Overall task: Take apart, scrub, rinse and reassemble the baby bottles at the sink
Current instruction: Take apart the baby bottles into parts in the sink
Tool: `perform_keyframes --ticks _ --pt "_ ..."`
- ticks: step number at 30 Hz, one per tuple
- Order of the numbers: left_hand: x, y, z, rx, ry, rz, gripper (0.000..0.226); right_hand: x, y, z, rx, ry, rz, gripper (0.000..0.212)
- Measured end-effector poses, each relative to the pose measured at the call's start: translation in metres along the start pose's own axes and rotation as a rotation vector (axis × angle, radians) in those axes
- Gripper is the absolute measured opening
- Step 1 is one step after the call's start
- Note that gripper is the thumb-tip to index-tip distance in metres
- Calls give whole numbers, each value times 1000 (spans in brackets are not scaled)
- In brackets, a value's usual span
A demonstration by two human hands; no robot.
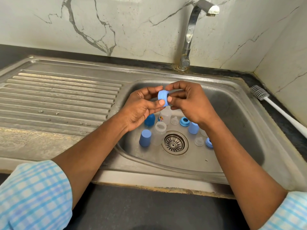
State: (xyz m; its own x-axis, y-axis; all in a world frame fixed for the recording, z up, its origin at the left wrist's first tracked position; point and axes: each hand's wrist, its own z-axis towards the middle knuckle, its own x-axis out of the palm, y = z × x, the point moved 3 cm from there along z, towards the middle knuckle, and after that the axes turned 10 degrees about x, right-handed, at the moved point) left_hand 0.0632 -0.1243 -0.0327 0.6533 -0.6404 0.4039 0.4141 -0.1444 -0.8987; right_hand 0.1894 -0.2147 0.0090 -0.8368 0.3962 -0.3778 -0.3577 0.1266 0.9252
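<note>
1. Checked sleeves (33, 193) nearest; above the sink (240, 127) the left hand (141, 107) pinches a blue ring (163, 97), and the right hand (187, 103) pinches at its opening
2. Risk: a thin fingertip grip may slip, dropping the ring onto the loose parts; a hard tug could tear any teat inside
3. Ring is matte blue and held sideways; below it clear bottles (160, 131), blue caps (145, 138) and teats (199, 141) sit round the drain (174, 143)

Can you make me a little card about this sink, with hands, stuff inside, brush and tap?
left hand: holds the blue ring
right hand: pinches the same blue ring
sink: blue caps, clear bottles and clear teats stand round the drain
brush: lies outside the sink, on its right
tap: no water running
</note>
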Motion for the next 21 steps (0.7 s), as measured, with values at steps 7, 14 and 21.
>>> perform_keyframes --ticks 7,14,21 --pt "1 0 2 -19 -15 1 33 -6 -1 5 -22 -92 29 22" --pt "1 1 2 -43 -18 -1 30 -8 -6 4 42 -80 -1 6" --pt "-2 5 1 -114 -27 77 44 -9 -5 3 95 63 -2 31"
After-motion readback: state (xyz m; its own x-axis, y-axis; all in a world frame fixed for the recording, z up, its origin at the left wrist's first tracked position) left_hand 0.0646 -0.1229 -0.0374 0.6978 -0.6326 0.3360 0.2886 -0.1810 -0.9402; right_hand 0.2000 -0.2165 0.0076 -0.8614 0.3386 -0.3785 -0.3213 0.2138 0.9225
